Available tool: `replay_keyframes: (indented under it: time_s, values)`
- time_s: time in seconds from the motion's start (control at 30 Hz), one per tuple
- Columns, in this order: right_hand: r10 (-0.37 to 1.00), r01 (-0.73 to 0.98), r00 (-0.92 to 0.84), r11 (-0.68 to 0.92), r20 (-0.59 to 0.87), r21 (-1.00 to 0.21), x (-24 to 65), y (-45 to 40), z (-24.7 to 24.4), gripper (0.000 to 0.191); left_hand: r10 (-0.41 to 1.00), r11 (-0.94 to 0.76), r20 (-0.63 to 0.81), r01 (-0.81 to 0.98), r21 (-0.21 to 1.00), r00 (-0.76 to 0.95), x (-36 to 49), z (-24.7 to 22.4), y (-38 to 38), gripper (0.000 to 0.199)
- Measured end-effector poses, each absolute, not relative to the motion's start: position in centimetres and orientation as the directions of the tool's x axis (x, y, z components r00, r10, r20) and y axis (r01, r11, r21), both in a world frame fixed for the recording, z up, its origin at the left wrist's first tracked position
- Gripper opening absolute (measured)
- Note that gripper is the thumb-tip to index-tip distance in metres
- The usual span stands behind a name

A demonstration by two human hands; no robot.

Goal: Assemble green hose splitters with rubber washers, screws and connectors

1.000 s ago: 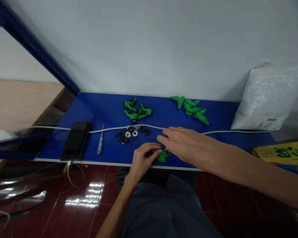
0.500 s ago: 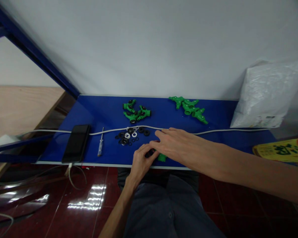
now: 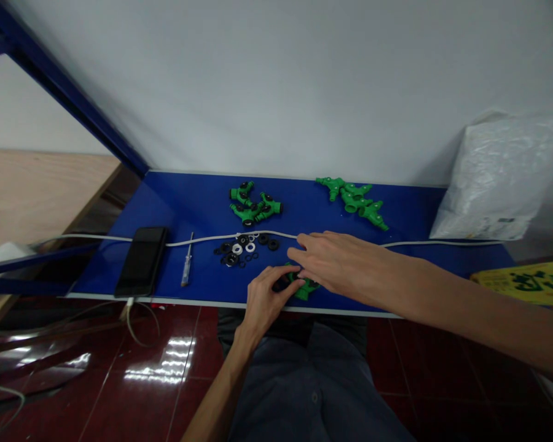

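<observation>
Near the front edge of the blue table lies a green fitting (image 3: 303,291), partly covered by my fingers. My left hand (image 3: 267,294) pinches its left side between thumb and fingers. My right hand (image 3: 320,258) bends over the fitting from the right, fingertips together close to my left thumb; whatever they grip is too small to make out. Black and white rings (image 3: 244,248) lie in a loose pile to the left. Behind them sit green fittings with black parts (image 3: 257,207). Farther right at the back is a group of plain green fittings (image 3: 352,199).
A white cable (image 3: 203,238) crosses the blue table (image 3: 188,202). A black phone (image 3: 141,261) and a screwdriver (image 3: 187,265) lie at the left. At the right stand a white plastic bag (image 3: 493,178) and a yellow package (image 3: 520,282).
My right hand has shifted slightly right, off my left fingertips, and its fingers point lower. More of the green fitting shows between my hands. The view has tilted slightly.
</observation>
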State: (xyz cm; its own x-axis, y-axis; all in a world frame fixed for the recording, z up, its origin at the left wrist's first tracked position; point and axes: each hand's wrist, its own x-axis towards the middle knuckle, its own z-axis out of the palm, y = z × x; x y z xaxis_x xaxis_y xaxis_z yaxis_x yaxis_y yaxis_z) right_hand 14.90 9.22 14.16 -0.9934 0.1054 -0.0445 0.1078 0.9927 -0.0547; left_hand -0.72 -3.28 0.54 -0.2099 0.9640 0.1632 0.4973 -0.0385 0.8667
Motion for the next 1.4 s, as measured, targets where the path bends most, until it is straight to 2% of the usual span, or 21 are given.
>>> replay_keyframes:
  time_s: [0.1, 0.17, 0.27, 0.4, 0.57, 0.6, 0.67, 0.77, 0.9, 1.07, 1.17, 1.3, 1.4]
  values:
    - [0.097, 0.094, -0.995, 0.99, 0.021, -0.101, 15.9, 8.9, 14.3, 0.043, 0.963, -0.053, 0.175, 0.494, 0.868, -0.206, -0.7, 0.5, -3.2, 0.021]
    - [0.096, 0.088, -0.994, 0.989, 0.059, -0.121, 16.5, 8.8, 14.1, 0.048, 0.962, -0.05, 0.174, 0.495, 0.868, -0.209, -0.6, 0.6, -3.2, 0.021]
    - [0.136, 0.129, -0.989, 0.987, 0.059, -0.099, 16.7, 8.8, 13.7, 0.04, 0.965, -0.043, 0.164, 0.491, 0.87, -0.206, -0.6, 0.6, -3.2, 0.021]
    - [0.215, 0.221, -0.974, 0.971, -0.075, -0.089, 16.4, 8.9, 13.5, 0.02, 0.968, -0.046, 0.161, 0.489, 0.871, -0.194, -0.6, 0.6, -3.2, 0.02]
    - [0.129, 0.129, -0.992, 0.99, -0.003, -0.05, 16.8, 8.8, 14.1, 0.049, 0.962, -0.051, 0.179, 0.506, 0.861, -0.208, -0.6, 0.5, -3.1, 0.018]
    - [0.116, 0.117, -0.993, 0.992, -0.005, -0.057, 16.7, 8.8, 14.2, 0.048, 0.962, -0.054, 0.182, 0.509, 0.859, -0.205, -0.6, 0.5, -3.1, 0.018]
    - [0.104, 0.107, -0.993, 0.992, -0.052, -0.07, 16.3, 8.9, 14.3, 0.035, 0.961, -0.06, 0.189, 0.515, 0.855, -0.202, -0.6, 0.5, -3.1, 0.017]
    - [0.137, 0.136, -0.986, 0.991, -0.092, 0.013, 15.4, 8.7, 14.1, 0.022, 0.96, -0.069, 0.198, 0.52, 0.851, -0.197, -0.7, 0.6, -3.0, 0.015]
    - [0.18, 0.169, -0.981, 0.976, -0.072, 0.135, 15.2, 7.9, 13.1, 0.027, 0.96, -0.047, 0.185, 0.527, 0.849, -0.212, -0.6, 0.8, -3.1, 0.015]
    - [0.211, 0.208, -0.976, 0.977, -0.049, 0.051, 15.8, 7.3, 12.2, 0.051, 0.958, 0.047, 0.117, 0.544, 0.838, -0.262, -0.5, 1.1, -3.1, 0.036]
    - [0.23, 0.228, -0.971, 0.973, -0.062, 0.039, 15.6, 7.4, 12.2, 0.044, 0.959, 0.059, 0.116, 0.581, 0.812, -0.26, -0.5, 1.1, -3.1, 0.03]
    - [0.257, 0.248, -0.963, 0.963, -0.079, 0.104, 15.4, 7.4, 12.7, 0.029, 0.955, 0.007, 0.168, 0.585, 0.811, -0.244, -0.4, 0.8, -3.1, 0.03]
    - [0.239, 0.235, -0.971, 0.968, -0.031, 0.085, 15.6, 7.2, 12.8, 0.039, 0.952, -0.02, 0.195, 0.589, 0.808, -0.236, -0.5, 0.8, -3.2, 0.026]
